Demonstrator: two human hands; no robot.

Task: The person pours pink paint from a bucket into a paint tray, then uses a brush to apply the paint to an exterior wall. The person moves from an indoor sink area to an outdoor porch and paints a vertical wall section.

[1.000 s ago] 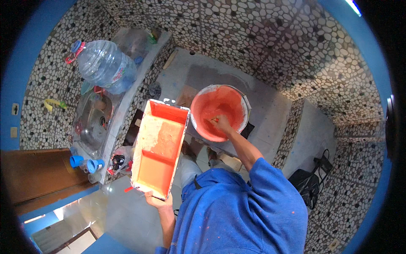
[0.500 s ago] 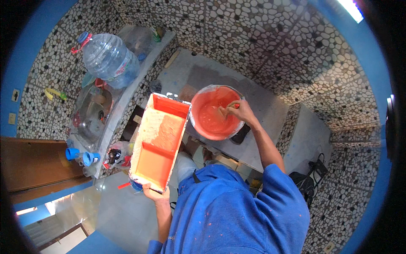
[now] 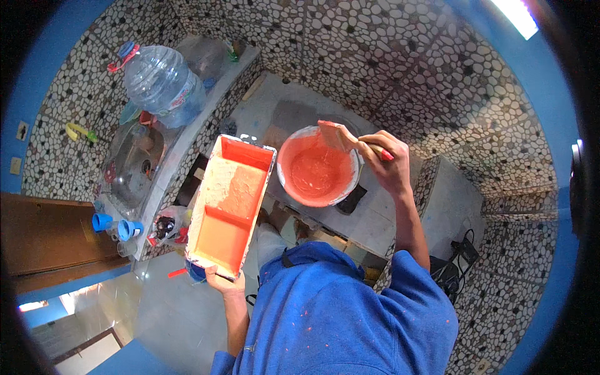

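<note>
My left hand (image 3: 226, 282) grips the near end of a long paint tray (image 3: 226, 238), its inside coated with orange paint and its rim splashed white. A low ridge divides the tray into two parts. In my right hand (image 3: 389, 164) is a wide paintbrush (image 3: 335, 135) with a wooden handle and a red tip. Its paint-covered bristles are over the far right rim of a bucket (image 3: 284, 169); whether they touch it I cannot tell. Orange paint (image 3: 314, 173) lies in the bucket, which stands on a grey counter just right of the tray.
A big clear water bottle (image 3: 164, 84) stands on the left counter beside a metal sink (image 3: 129, 164). Blue cups (image 3: 130, 230) sit at that counter's near end, by a plastic bag (image 3: 172, 226). A black bag (image 3: 445, 275) with cords lies at right.
My right hand has lifted the paintbrush out of the bucket's inside, up and rightward to its far right rim. The tray in my left hand has shifted slightly left.
</note>
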